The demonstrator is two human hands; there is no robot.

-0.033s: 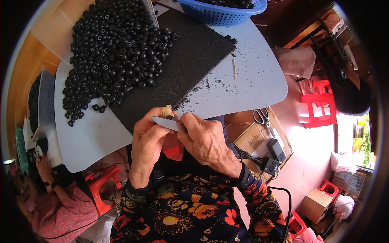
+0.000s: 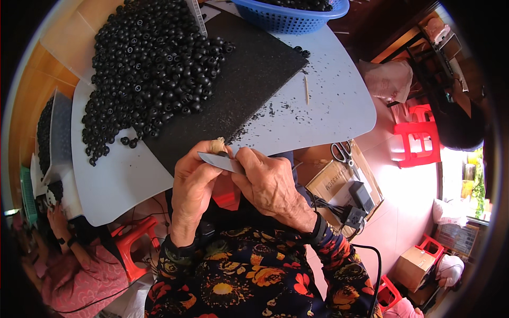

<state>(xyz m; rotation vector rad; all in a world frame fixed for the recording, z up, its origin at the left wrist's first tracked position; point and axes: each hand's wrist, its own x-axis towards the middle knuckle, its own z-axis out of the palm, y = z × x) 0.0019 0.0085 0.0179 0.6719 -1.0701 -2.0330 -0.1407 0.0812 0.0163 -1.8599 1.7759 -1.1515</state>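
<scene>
My right hand (image 2: 273, 183) is closed around a small knife (image 2: 220, 161), its blade pointing left across my left fingers. In my left hand (image 2: 192, 177), thumb and fingers pinch a small black rounded piece (image 2: 224, 154), mostly hidden by the blade and fingers. A beige wrapping (image 2: 217, 144) covers a fingertip of that hand. Both hands meet just off the table's near edge. Beyond them a large heap of black rounded pieces (image 2: 154, 69) spreads over a dark mat (image 2: 249, 69). Black shavings (image 2: 270, 110) are scattered by the mat's edge.
On the light table (image 2: 339, 100) are a thin wooden stick (image 2: 307, 90) and a blue basket (image 2: 289, 21) of black pieces. At right, scissors (image 2: 343, 153) and black adapters (image 2: 361, 196) lie on a cardboard box (image 2: 328, 183). Red stools (image 2: 416, 140) stand around; another person (image 2: 85, 270) is at lower left.
</scene>
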